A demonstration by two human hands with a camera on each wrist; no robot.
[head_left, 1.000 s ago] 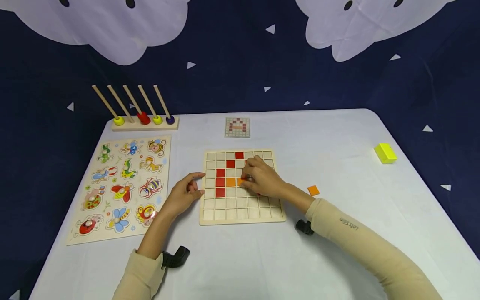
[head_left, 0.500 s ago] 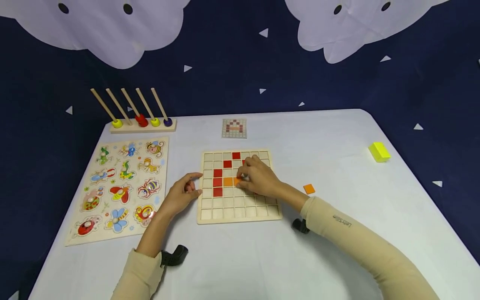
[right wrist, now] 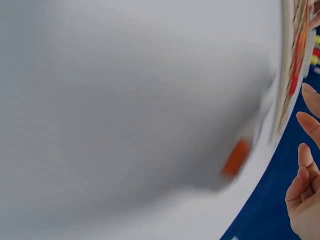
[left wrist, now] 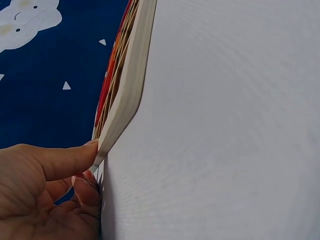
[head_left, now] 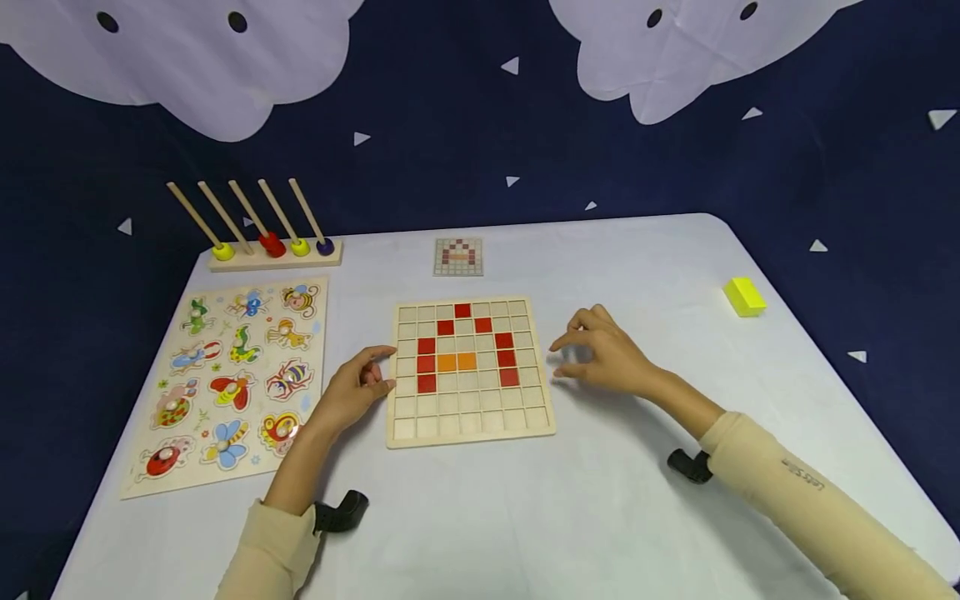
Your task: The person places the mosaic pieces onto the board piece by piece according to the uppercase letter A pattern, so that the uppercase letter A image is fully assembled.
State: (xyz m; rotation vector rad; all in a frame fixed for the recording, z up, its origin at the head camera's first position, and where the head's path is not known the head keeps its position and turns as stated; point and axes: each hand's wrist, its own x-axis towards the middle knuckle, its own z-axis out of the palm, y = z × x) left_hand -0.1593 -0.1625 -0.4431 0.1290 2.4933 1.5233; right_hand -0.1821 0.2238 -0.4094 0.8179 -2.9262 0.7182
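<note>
A wooden grid board (head_left: 470, 402) lies on the table with several red tiles (head_left: 426, 364) forming an arch. Between its two sides sit two orange tiles (head_left: 467, 361), next to each other. My left hand (head_left: 347, 393) touches the board's left edge, with thumb and index finger spread apart along it; the left wrist view shows the thumb (left wrist: 70, 161) against the rim. My right hand (head_left: 606, 354) hovers right of the board, fingers loosely bent and apart, holding nothing. A loose orange tile (right wrist: 236, 158) lies on the table in the right wrist view; the head view hides it behind that hand.
Behind the board lies a small pattern card (head_left: 458, 257). An insect peg puzzle (head_left: 251, 337) is at the left, with a bead stacker (head_left: 276, 257) behind it. A yellow block (head_left: 745, 297) sits at the far right. White cloth (head_left: 517, 517) covers the table.
My right hand has released an orange tile in the board, beside the other one, and moved right off the board. My left hand stays at the board's left edge.
</note>
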